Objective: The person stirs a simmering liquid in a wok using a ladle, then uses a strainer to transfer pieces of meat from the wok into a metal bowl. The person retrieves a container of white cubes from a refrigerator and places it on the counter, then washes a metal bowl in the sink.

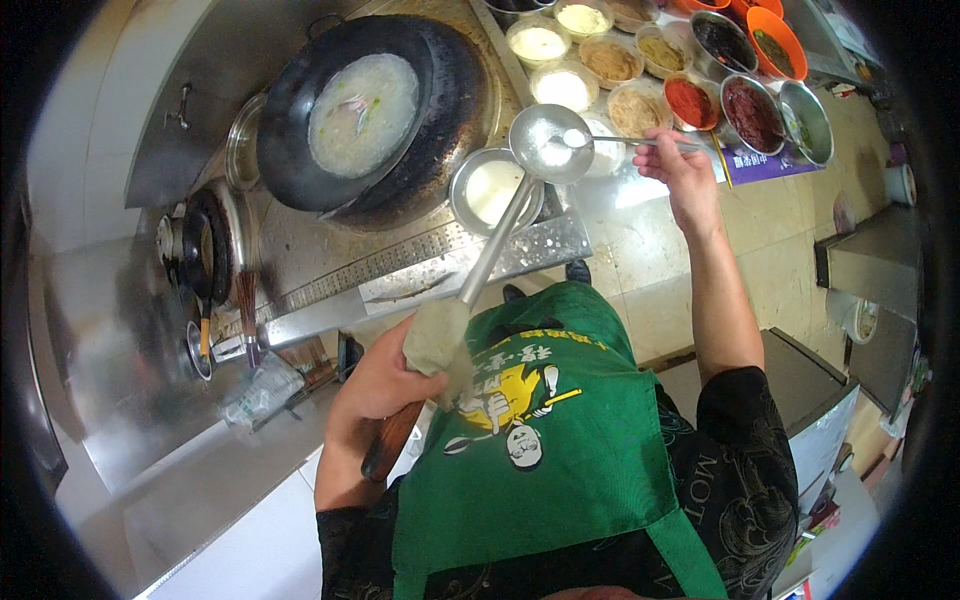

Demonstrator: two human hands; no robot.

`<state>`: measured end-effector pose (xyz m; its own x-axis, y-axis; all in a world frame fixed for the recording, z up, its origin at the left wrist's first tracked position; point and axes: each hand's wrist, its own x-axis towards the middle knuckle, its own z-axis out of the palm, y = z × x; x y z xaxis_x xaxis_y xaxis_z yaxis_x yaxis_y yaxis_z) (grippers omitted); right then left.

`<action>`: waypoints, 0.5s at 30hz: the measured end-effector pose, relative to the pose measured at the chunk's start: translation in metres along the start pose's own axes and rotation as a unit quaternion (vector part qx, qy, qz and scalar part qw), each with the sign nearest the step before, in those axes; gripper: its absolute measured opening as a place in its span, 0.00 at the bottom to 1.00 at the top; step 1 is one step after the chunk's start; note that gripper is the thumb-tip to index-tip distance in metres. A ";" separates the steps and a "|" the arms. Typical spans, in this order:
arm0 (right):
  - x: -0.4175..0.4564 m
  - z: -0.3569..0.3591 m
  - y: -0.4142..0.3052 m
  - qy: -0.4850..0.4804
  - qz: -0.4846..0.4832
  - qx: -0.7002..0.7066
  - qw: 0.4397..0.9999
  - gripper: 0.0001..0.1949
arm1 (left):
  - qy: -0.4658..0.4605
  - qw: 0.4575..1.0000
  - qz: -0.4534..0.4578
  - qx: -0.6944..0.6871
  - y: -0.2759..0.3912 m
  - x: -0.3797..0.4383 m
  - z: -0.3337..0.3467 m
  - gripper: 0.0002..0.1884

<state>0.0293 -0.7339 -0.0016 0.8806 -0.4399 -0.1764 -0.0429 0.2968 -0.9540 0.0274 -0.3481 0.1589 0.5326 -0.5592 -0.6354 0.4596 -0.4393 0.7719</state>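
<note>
My left hand [379, 375] grips the wooden-ended handle of a long steel ladle [536, 135], with a pale folded cloth [436, 337] around the handle. The ladle's bowl faces up, in front of the seasoning bowls. My right hand [679, 169] pinches the thin stem of a small metal spoon [626, 139]. Its tip, with something white on it, is over the ladle's bowl. Behind and left, a black wok [283, 142] holds milky soup [360, 112] with green and pinkish bits. Partly under the ladle stands a metal bowl [458, 201] of creamy liquid.
Several seasoning bowls crowd the back right, among them red powder [690, 103], dark red paste [752, 120] and an orange bowl [796, 56]. A bamboo wok brush [247, 300] and a smaller black pan [196, 255] are at left. The steel counter edge [525, 244] runs before me.
</note>
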 end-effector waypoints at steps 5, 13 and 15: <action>0.004 0.006 0.000 0.024 -0.196 -0.150 0.969 0.13 | 0.022 0.999 0.011 -0.024 0.003 0.001 0.004 0.30; 0.098 0.020 0.034 -0.010 -0.171 -0.430 0.886 0.14 | 0.065 0.997 -0.018 -0.034 0.000 -0.003 0.001 0.28; 0.118 0.020 0.044 -0.033 -0.107 -0.380 0.918 0.14 | 0.074 0.996 -0.015 -0.055 0.003 -0.003 0.004 0.28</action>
<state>0.1410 -0.7555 -0.0591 0.9330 -0.3591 0.0256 -0.1605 -0.4786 -0.8632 0.0242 -0.3506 0.1633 0.6125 -0.4333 -0.6611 0.5481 -0.3699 0.7502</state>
